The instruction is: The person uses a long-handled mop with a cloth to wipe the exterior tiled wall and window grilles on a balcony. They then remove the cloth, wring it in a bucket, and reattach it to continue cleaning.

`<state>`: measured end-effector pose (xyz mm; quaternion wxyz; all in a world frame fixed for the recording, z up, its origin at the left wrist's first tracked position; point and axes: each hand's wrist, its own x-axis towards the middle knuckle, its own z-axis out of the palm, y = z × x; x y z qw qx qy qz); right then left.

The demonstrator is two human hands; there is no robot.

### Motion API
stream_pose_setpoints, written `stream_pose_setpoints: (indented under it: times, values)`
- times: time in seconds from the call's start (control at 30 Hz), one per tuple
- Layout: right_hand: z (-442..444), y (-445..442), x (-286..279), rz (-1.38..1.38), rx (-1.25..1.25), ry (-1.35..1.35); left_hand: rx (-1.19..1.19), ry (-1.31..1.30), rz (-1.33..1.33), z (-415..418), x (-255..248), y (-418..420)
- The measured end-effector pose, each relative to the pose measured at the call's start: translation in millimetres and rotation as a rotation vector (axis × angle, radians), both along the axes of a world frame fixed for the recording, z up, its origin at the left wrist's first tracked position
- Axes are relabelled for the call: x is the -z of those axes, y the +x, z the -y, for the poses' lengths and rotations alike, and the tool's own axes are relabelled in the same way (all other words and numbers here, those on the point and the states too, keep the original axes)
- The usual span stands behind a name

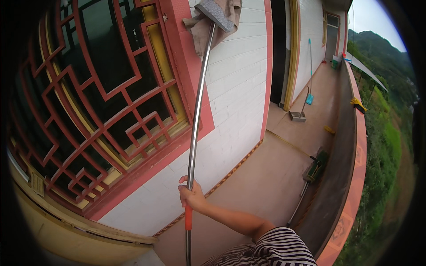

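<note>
My right hand [193, 196] grips the metal pole [198, 109] of a flat mop, just above its orange sleeve [188, 217]. The pole stands nearly upright in the picture and runs out of view at the bottom. At its top, the grey mop head [214, 14] has a brown cloth [229, 8] around it. The cloth lies against the white tiled wall [236, 76] and the pink window surround [190, 43]; how firmly it presses, I cannot tell. My left hand is out of view.
On the left is a window with a red lattice [100, 126]. A broom [314, 169] lies by the parapet [349, 199]. Farther along stand a long-handled dustpan [298, 116], a blue-handled tool [310, 99] and a bucket [335, 63]. Yellow gloves [358, 104] rest on the parapet.
</note>
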<state>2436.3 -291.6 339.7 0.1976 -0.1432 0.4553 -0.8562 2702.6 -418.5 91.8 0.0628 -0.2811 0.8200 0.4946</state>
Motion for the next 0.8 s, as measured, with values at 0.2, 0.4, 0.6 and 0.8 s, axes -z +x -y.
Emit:
stream_pose_setpoints:
  times: [0.2, 0.4, 0.6, 0.8]
  values:
    - [-15, 9, 82, 0.322, 0.094, 0.006, -0.001, 0.013, 0.002, -3, 2, 5]
    - [-30, 17, 87, 0.369, 0.01, -0.016, 0.032, 0.028, -0.014, 0, 9, 16]
    - [-4, 45, 33, 0.181, -0.176, 0.009, 0.1, 0.025, 0.013, 6, 12, 47]
    - [37, 60, -33, -0.158, -0.327, -0.055, 0.146, 0.198, -0.156, 19, -32, 52]
